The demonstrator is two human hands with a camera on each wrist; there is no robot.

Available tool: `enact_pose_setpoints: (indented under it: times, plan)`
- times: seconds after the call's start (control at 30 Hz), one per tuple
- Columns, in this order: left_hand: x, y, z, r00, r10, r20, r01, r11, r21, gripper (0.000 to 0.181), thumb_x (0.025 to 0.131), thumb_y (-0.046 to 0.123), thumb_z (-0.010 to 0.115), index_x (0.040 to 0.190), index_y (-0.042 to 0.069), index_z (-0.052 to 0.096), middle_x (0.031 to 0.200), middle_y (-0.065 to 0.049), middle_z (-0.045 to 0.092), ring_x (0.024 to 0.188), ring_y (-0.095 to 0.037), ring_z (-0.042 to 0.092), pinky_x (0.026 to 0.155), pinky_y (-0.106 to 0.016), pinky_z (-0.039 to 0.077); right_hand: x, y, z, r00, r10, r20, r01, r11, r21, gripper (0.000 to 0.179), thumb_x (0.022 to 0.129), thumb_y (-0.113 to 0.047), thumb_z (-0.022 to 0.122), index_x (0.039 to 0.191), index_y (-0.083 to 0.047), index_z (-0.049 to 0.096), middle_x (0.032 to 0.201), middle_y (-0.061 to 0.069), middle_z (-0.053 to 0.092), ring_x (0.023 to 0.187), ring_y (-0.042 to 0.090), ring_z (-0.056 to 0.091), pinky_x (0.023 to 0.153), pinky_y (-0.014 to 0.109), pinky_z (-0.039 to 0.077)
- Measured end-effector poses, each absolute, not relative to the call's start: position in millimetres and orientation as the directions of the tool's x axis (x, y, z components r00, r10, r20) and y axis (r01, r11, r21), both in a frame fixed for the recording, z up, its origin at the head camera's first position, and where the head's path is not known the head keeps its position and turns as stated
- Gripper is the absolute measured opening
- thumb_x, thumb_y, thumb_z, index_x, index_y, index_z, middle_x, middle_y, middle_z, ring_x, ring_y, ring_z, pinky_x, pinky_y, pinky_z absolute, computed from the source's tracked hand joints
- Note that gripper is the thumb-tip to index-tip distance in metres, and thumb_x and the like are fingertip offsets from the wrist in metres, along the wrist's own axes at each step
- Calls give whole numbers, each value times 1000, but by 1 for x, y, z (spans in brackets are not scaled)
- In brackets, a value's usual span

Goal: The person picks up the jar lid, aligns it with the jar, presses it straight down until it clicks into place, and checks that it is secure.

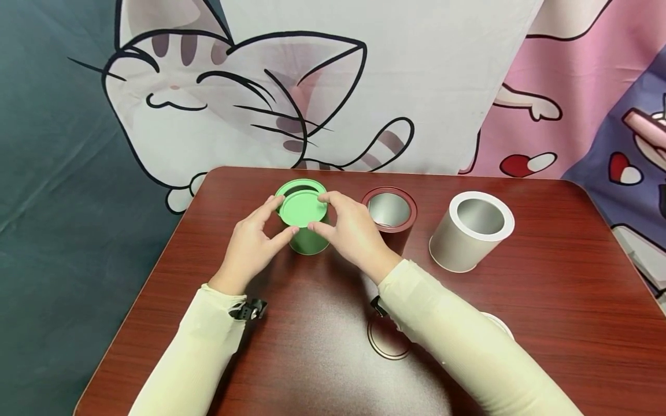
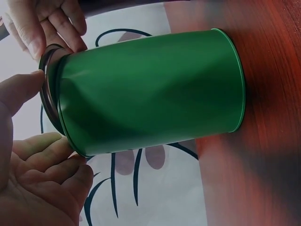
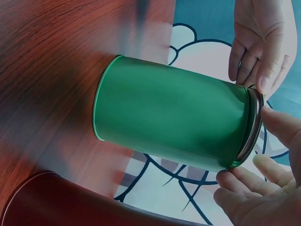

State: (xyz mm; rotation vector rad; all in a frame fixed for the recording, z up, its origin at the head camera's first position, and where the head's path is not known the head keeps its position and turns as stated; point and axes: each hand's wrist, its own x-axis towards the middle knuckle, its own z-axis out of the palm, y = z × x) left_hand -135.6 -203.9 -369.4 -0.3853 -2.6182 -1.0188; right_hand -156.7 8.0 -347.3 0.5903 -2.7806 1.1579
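A green tin can point(image 1: 309, 243) stands upright on the table near its far edge. Over its mouth sits a round green lid point(image 1: 302, 209), tilted, with a dark gap showing at the far side of the rim. My left hand point(image 1: 250, 245) holds the lid's left edge between thumb and fingers. From the right, my right hand point(image 1: 356, 231) grips the opposite edge the same way. In the left wrist view the lid's silvery underside point(image 2: 48, 89) shows above the can's rim. The right wrist view has fingertips touching both the lid and the can's top edge.
A dark red can point(image 1: 398, 237) without a lid stands just right of the green one. Farther right is an open white can point(image 1: 455, 245). A ring-edged lid point(image 1: 389, 356) lies nearer me, and a white lid point(image 1: 499, 323) is partly hidden under my right forearm.
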Motion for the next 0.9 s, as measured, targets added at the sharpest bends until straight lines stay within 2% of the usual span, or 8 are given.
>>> enact_pose_setpoints:
  times: [0.9]
  plan:
    - [-146, -203, -370, -931, 109, 348, 318, 709, 630, 65, 88, 24, 77, 144, 4, 53, 146, -13, 54, 141, -25, 44, 111, -51, 40, -167, 4, -347, -930, -317, 184, -356, 662, -659, 50, 91, -33, 76, 133, -10, 60, 132, 4, 63, 125, 20, 58, 105, 38, 46]
